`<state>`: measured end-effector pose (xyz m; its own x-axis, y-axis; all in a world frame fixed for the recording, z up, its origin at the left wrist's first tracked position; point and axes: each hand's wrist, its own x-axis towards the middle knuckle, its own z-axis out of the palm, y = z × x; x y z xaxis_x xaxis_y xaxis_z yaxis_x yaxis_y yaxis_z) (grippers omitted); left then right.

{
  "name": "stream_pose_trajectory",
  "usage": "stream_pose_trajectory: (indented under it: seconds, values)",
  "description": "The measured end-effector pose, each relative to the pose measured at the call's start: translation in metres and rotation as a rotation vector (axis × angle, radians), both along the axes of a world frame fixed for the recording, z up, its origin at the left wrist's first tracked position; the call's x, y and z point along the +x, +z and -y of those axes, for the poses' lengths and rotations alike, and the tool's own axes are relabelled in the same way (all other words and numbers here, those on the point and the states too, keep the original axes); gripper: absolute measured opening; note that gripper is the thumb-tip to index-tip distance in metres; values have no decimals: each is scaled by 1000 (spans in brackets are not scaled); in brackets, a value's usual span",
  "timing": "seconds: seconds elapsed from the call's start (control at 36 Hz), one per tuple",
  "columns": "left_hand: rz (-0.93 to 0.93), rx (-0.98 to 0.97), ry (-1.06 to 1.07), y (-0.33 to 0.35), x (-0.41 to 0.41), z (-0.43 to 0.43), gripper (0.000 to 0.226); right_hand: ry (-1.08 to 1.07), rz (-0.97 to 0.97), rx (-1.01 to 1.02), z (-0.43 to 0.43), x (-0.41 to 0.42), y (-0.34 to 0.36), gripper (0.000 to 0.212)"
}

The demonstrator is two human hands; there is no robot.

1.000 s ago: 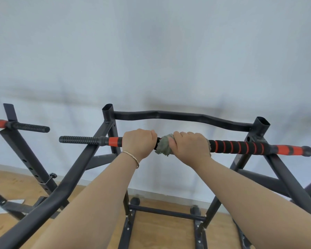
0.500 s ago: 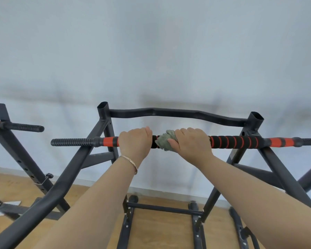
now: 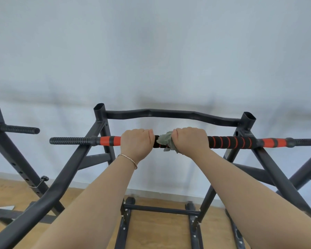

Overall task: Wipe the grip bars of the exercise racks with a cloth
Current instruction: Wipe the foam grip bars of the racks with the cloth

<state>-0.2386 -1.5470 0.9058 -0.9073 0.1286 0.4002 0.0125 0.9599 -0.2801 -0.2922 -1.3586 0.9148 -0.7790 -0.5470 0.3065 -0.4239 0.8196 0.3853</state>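
A black grip bar with orange bands runs across the top of a black exercise rack. My left hand is closed bare around the bar, left of its middle. My right hand grips the bar through a grey-green cloth. The cloth bunches out on the left side of that hand, between my two fists. The part of the bar under both hands is hidden.
A curved black bar joins the rack's two uprights behind the grip bar. A second rack with a ribbed black handle stands at the left. Part of another frame crosses at the right edge. Below lies a wooden floor; a pale wall stands behind.
Both hands stay on the bar. The cloth now hangs a little lower beneath my right fist. The view has shifted slightly, so the racks sit a bit to the left.
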Motion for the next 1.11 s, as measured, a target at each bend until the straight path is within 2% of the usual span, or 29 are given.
stream_pose_trajectory:
  seconds: [0.11, 0.17, 0.22, 0.31, 0.44, 0.53, 0.69, 0.75, 0.81, 0.83, 0.89, 0.94, 1.0, 1.11]
  values:
    - [-264, 194, -108, -21, -7, 7, 26, -75, 53, -55, -14, 0, 2, 5]
    - [-303, 243, -98, -26, -10, 8, 34, -44, 10, -192, -22, -9, -8, 26]
    - [-275, 166, -47, -26, -13, 8, 31, 150, -22, -323, -28, -16, -24, 44]
    - [-198, 71, 16, -10, -13, 1, 11, 347, -51, -335, -35, -10, -31, 48]
    - [134, -61, 75, 12, -27, -13, 16, 216, -89, -252, -27, -13, -20, 61]
    - [181, -33, 63, 17, -32, -11, 22, 125, 9, -180, -17, -20, -8, 66]
    - [118, -39, 47, 14, -28, -14, 11, 98, 255, 24, -5, -34, 16, 35]
    - [56, -16, 37, 5, -24, -15, 6, -28, 427, -44, 0, -41, 22, 29]
    - [-40, 42, 25, -5, -21, -15, 11, -138, 632, -241, 1, -48, 24, 35]
    - [-85, 65, 17, -9, -21, -14, 13, -147, 672, -280, 1, -51, 23, 37]
    - [-125, 73, 17, -13, -19, -14, 13, -42, 564, -174, -4, -51, 18, 33]
    - [-125, 50, 32, -12, -18, -16, 12, 217, 235, -196, -15, -49, 4, 24]
    - [-89, 31, 63, -6, -17, -19, 8, 395, 23, -179, -28, -43, -8, 16]
    - [26, -20, 102, 16, -25, -28, 16, 352, 31, -215, -42, -33, -15, 47]
